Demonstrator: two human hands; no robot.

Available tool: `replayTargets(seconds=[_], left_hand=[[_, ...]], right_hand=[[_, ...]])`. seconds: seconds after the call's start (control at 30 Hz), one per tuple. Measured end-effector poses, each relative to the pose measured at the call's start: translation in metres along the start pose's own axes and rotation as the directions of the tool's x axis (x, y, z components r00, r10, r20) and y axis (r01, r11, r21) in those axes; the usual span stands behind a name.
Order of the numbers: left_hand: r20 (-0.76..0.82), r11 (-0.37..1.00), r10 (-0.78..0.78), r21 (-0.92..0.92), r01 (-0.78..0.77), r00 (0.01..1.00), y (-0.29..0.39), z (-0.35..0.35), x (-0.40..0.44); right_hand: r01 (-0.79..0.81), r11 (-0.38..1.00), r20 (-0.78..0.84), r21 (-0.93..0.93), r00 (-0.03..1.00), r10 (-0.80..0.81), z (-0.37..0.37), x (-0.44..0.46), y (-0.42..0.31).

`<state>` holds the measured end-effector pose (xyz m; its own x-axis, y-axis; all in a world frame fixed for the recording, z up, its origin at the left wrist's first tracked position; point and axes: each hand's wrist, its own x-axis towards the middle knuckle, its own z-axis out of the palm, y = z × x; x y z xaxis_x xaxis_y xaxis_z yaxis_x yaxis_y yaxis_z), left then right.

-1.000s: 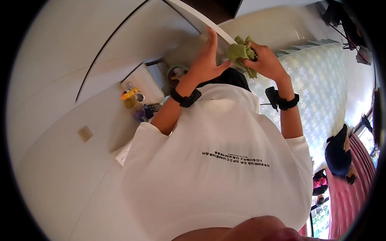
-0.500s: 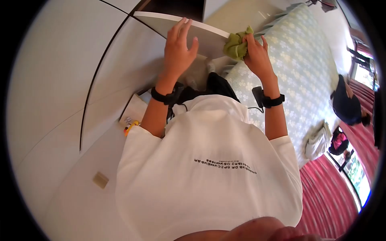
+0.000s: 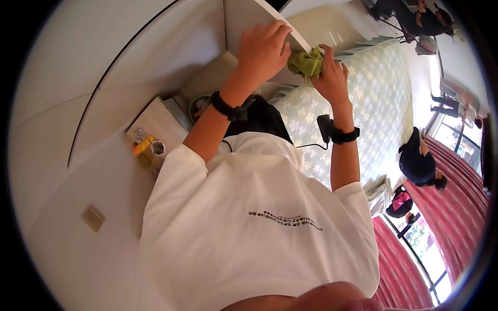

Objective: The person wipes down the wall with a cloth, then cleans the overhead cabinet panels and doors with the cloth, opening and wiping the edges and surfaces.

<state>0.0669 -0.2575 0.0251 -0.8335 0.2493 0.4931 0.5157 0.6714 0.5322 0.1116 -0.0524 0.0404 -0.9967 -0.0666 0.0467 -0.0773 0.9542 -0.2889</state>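
A crumpled green cloth (image 3: 306, 64) is in my right hand (image 3: 332, 78), pinched against the free edge of a white door panel (image 3: 282, 20). My left hand (image 3: 262, 52) is further up the same panel, its fingers bent over the edge and its thumb below them. The panel stands out from a white cabinet (image 3: 150, 46). Black bands with small devices are on both my wrists.
A flowered bedspread (image 3: 358, 114) lies to the right, with folded cloth (image 3: 379, 197) on its edge. At left, a small white table (image 3: 161, 124) holds a yellow item and a cup. Several people are on the right, near pink curtains (image 3: 456, 192).
My left hand has moved along the panel toward the cloth, and its spread fingers have bent over the edge. The panel's angle in view has changed. The cloth remains in my right hand.
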Motion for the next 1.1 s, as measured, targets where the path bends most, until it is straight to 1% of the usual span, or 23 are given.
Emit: replayTargets(seconds=[0.07, 0.2, 0.27, 0.3, 0.33, 0.37, 0.4, 0.43, 0.5, 0.57, 0.6, 0.63, 0.7, 0.73, 0.77, 0.8, 0.83, 0.87, 0.9, 0.93, 0.97, 1.03, 1.1], left_hand=[[-0.056, 0.993, 0.055, 0.108, -0.049, 0.997, -0.003, 0.004, 0.000], [-0.010, 0.992, 0.039, 0.121, -0.038, 0.999, -0.006, 0.000, -0.002], [-0.017, 0.994, 0.011, 0.113, -0.009, 1.000, -0.008, 0.001, -0.009], [-0.022, 0.994, 0.015, 0.112, -0.013, 1.000, -0.014, -0.012, -0.017], [-0.004, 0.992, 0.021, 0.122, -0.020, 1.000, -0.014, -0.015, -0.021], [-0.005, 0.994, 0.021, 0.110, -0.020, 1.000, -0.002, -0.008, -0.019], [-0.012, 0.994, 0.025, 0.109, -0.024, 1.000, -0.004, -0.016, -0.024], [0.017, 0.995, 0.007, 0.103, -0.009, 1.000, 0.000, -0.019, -0.023], [0.046, 0.996, 0.013, 0.084, -0.017, 0.999, 0.003, -0.024, -0.021], [0.136, 0.992, 0.001, 0.127, -0.019, 0.991, 0.009, -0.024, -0.015], [0.157, 0.992, -0.005, 0.129, -0.015, 0.988, 0.014, -0.029, -0.013], [0.145, 0.994, 0.010, 0.102, -0.025, 0.989, 0.016, -0.029, -0.013], [0.184, 0.991, 0.059, 0.104, -0.079, 0.981, 0.013, -0.025, -0.013], [0.279, 0.998, -0.014, 0.056, -0.002, 0.960, 0.014, -0.024, -0.012], [0.270, 0.999, -0.015, 0.048, 0.002, 0.963, 0.019, -0.024, -0.008], [0.371, 0.996, 0.027, -0.087, 0.005, 0.928, 0.020, -0.028, -0.005], [0.466, 0.977, 0.083, -0.214, 0.022, 0.881, 0.021, -0.032, -0.004], [0.461, 0.979, 0.075, -0.203, 0.023, 0.884, 0.025, -0.034, -0.004], [0.451, 0.926, 0.174, -0.378, 0.011, 0.875, 0.033, -0.033, -0.009], [0.427, 0.840, 0.272, -0.542, 0.004, 0.863, 0.041, -0.031, -0.017], [0.430, 0.846, 0.266, -0.532, 0.005, 0.863, 0.048, -0.027, -0.026], [0.286, 0.758, 0.476, -0.613, -0.223, 0.832, 0.057, -0.017, -0.043], [0.263, 0.770, 0.460, -0.594, -0.233, 0.848, 0.051, -0.012, -0.049]], right_hand=[[0.005, 1.000, 0.058, 0.025, 0.998, -0.006, 0.006, 0.002, 0.001], [0.059, 0.998, 0.109, 0.014, 0.992, -0.060, 0.017, -0.007, 0.009], [0.142, 0.977, 0.107, -0.160, 0.986, -0.126, 0.021, -0.031, 0.029], [0.154, 0.986, 0.128, -0.066, 0.981, -0.145, 0.012, -0.030, 0.025], [0.122, 0.983, 0.153, -0.134, 0.983, -0.101, 0.010, -0.045, 0.025], [0.132, 0.987, 0.060, -0.096, 0.990, -0.127, 0.009, -0.066, 0.028], [0.109, 0.994, 0.123, -0.030, 0.987, -0.105, -0.002, -0.064, 0.015], [0.111, 0.992, 0.099, 0.067, 0.988, -0.117, -0.004, -0.069, 0.006], [0.171, 0.984, 0.069, 0.055, 0.982, -0.174, -0.009, -0.066, 0.000], [-0.101, 0.991, 0.331, 0.093, 0.942, 0.065, -0.010, -0.056, -0.010], [-0.163, 0.981, 0.382, 0.100, 0.917, 0.114, -0.021, -0.053, -0.020], [-0.119, 0.982, 0.335, 0.144, 0.940, 0.065, -0.017, -0.051, -0.024], [-0.071, 0.993, 0.262, 0.098, 0.964, 0.043, -0.011, -0.048, -0.025], [-0.089, 0.989, 0.253, 0.117, 0.966, 0.057, -0.011, -0.050, -0.029], [-0.103, 0.984, 0.242, 0.146, 0.968, 0.065, -0.013, -0.052, -0.032], [-0.082, 0.966, 0.193, 0.247, 0.981, 0.034, -0.014, -0.058, -0.033], [-0.076, 0.965, 0.193, 0.250, 0.981, 0.027, -0.013, -0.064, -0.030], [-0.084, 0.946, 0.207, 0.313, 0.978, 0.019, -0.013, -0.069, -0.025], [-0.095, 0.922, 0.223, 0.376, 0.975, 0.009, -0.011, -0.072, -0.020], [-0.089, 0.919, 0.223, 0.384, 0.975, 0.001, -0.007, -0.075, -0.014], [-0.051, 0.929, 0.248, 0.367, 0.968, -0.046, -0.003, -0.078, -0.007], [0.002, 0.933, 0.264, 0.359, 0.959, -0.104, 0.004, -0.076, -0.003], [0.131, 0.886, 0.136, 0.445, 0.968, -0.211, 0.004, -0.067, -0.006]])
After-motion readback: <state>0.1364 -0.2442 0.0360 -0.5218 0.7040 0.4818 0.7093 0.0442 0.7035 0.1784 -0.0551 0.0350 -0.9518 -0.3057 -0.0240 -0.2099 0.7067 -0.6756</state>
